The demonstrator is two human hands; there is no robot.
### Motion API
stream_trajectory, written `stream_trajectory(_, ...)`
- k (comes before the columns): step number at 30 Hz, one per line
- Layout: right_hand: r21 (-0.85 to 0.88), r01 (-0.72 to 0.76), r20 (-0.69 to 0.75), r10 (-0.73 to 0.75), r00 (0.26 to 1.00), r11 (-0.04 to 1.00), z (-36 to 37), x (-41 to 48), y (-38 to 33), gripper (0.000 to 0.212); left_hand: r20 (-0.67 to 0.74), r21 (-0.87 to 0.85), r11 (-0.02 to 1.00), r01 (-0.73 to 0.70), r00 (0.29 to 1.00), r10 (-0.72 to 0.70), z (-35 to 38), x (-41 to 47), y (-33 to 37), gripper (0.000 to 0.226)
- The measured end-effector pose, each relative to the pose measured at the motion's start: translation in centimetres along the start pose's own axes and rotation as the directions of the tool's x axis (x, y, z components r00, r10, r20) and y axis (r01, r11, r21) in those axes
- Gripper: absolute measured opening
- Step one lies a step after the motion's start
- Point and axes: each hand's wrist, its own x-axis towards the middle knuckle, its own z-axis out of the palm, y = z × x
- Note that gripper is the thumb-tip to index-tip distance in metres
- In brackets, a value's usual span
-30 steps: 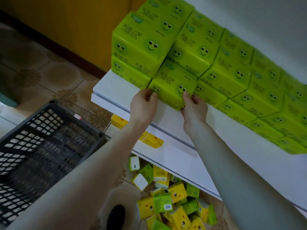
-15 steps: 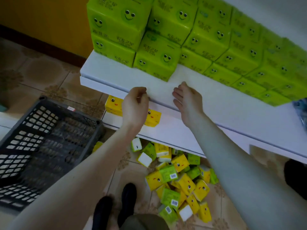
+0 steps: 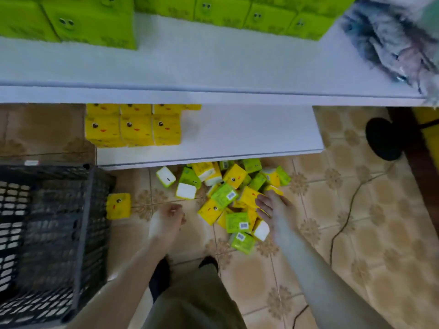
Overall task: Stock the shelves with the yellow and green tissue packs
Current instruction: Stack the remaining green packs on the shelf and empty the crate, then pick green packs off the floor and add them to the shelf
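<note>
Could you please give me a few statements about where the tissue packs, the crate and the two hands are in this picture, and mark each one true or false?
1. The green packs stand on the upper shelf. True.
2. The yellow packs sit at the right end of the lower shelf. False: they sit at its left end.
3. The right hand is down at the pile of packs on the floor. True.
4. The left hand holds a green pack. False: it holds nothing.
5. A single yellow pack lies inside the black crate. False: it lies on the floor beside the crate.
</note>
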Motion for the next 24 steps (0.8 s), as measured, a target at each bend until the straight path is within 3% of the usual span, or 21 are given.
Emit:
stream_trajectory(7, 0.082, -0.14, -0.17, 0.153, 0.974, 0.987, -10.1, 2.6, 5.0, 0.011, 0.116, 0.085, 0.994, 0.074, 0.99, -0.083, 10.0, -0.1, -2.5, 0.018)
stream_trajectory(17, 0.102, -0.338, -0.149, 0.351, 0.925, 0.935, -18.3, 9.7, 12.1, 0.014, 0.118, 0.277, 0.955, 0.103, 0.983, -0.141, 19.8, 1.9, -7.8, 0.01)
stream_trajectory(24, 0.07, -0.378, -0.139, 0.384, 0.913, 0.923, -18.1, 18.2, 19.1, 0.009, 0.118, 0.356, 0.933, 0.061, 0.987, -0.11, 25.5, 8.0, -12.0, 0.01)
